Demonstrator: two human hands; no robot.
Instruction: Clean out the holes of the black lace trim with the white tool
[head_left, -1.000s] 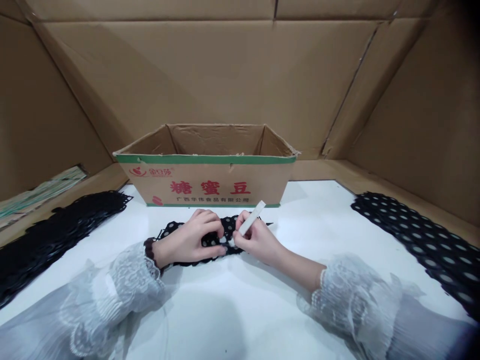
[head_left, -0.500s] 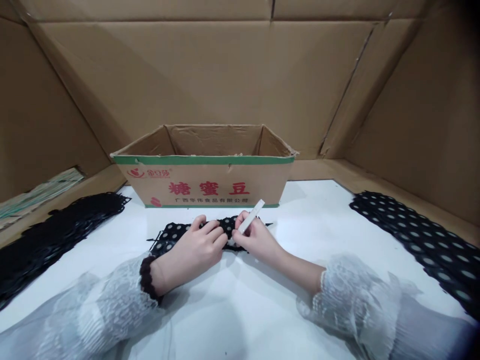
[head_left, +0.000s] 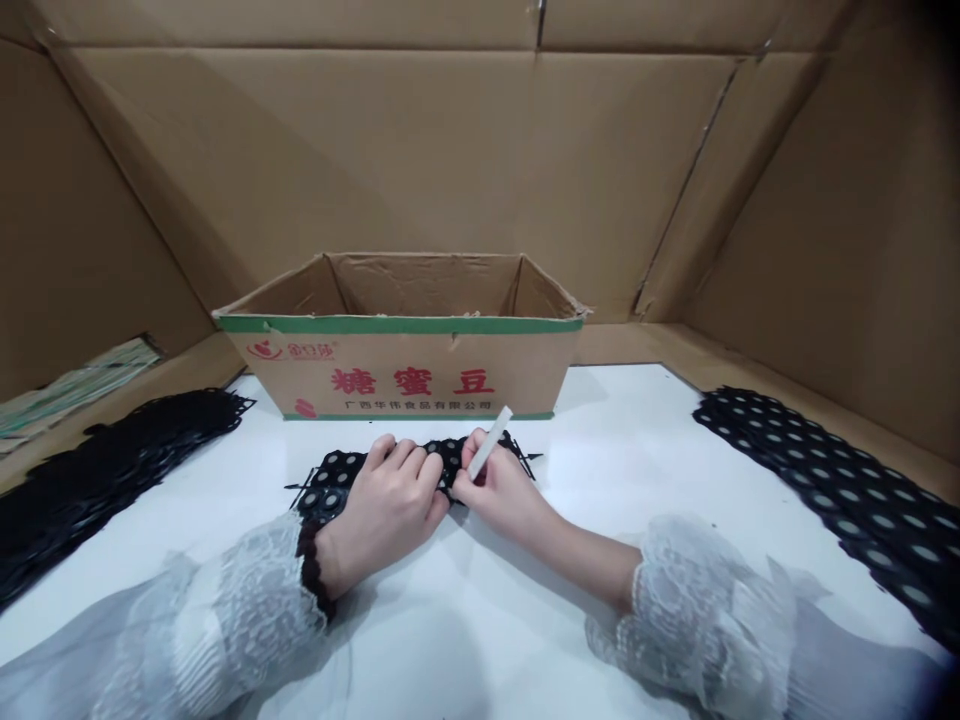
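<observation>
A black sheet with rows of pale round dots [head_left: 327, 480] lies on the white table in front of the box. My left hand [head_left: 394, 505] rests on its middle, fingers curled and pressed together; what they grip, if anything, is hidden. To the right, my right hand [head_left: 499, 485] pinches a slim white stick [head_left: 491, 440], which slants up and to the right. Its fingertips touch the sheet close beside my left hand's fingers.
An open cardboard box [head_left: 405, 365] with a green rim stands behind the sheet. Black pieces are piled at the left [head_left: 112, 470], and dotted black sheets [head_left: 832, 480] lie at the right. Cardboard walls [head_left: 420, 150] surround the white table [head_left: 600, 450].
The white stick sits slightly lower and further left with my right hand. My left hand's fingers are drawn closer together. The whole view has shifted a little.
</observation>
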